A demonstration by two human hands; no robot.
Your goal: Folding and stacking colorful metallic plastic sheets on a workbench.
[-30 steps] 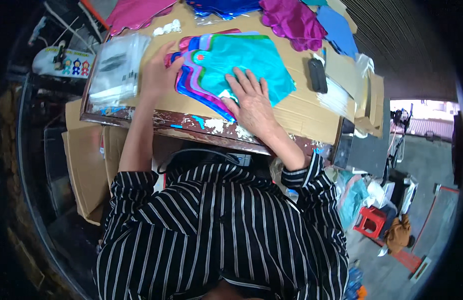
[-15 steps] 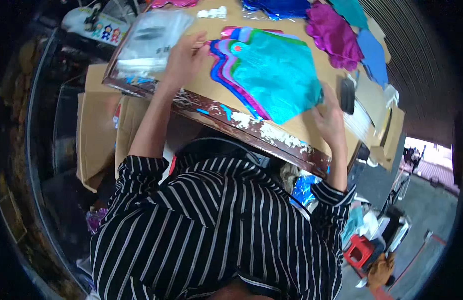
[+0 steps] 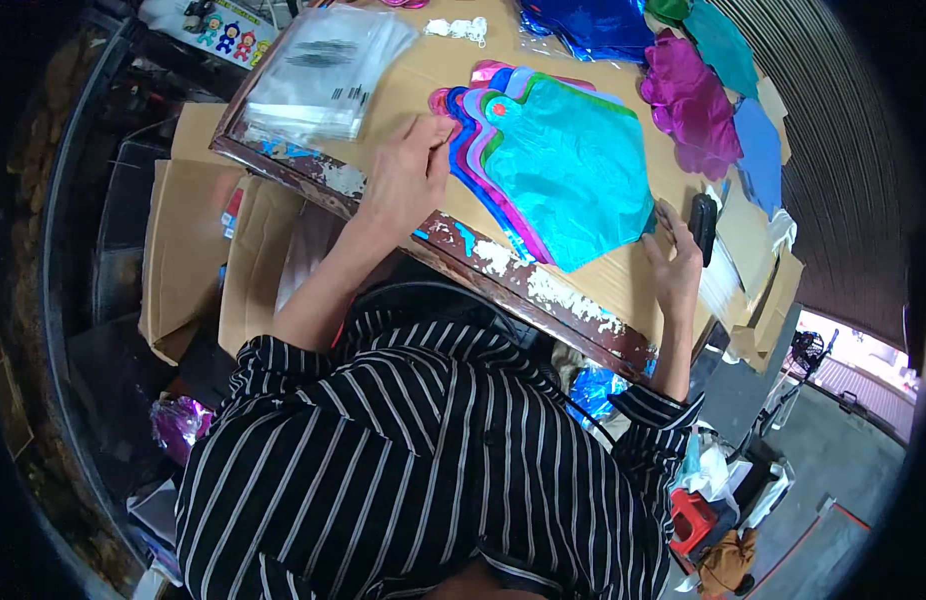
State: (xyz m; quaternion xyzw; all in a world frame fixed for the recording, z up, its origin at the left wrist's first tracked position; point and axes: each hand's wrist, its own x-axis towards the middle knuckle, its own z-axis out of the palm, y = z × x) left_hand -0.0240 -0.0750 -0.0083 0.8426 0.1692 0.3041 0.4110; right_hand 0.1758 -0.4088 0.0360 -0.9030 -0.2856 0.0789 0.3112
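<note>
— Two hands on the tabletop (image 3: 423,90), then. What is each doing?

— The left hand (image 3: 401,180) lies flat and open near the front edge, fingertips touching the left side of a fanned stack of foil cutouts (image 3: 563,165). It grips nothing.

— And the other?

— The right hand (image 3: 675,262) is at the right end of the tabletop, fingers spread, just beside a small black device (image 3: 702,222). I cannot tell whether it touches it.

— Where does the stack lie?

— In the middle of the tabletop, a turquoise sheet on top, with blue, purple and pink edges showing at its left.

— Anything else around?

— A pile of clear plastic bags (image 3: 328,70) at the left corner, and magenta foil shapes (image 3: 691,105) and dark blue foil (image 3: 593,25) toward the far edge.
</note>
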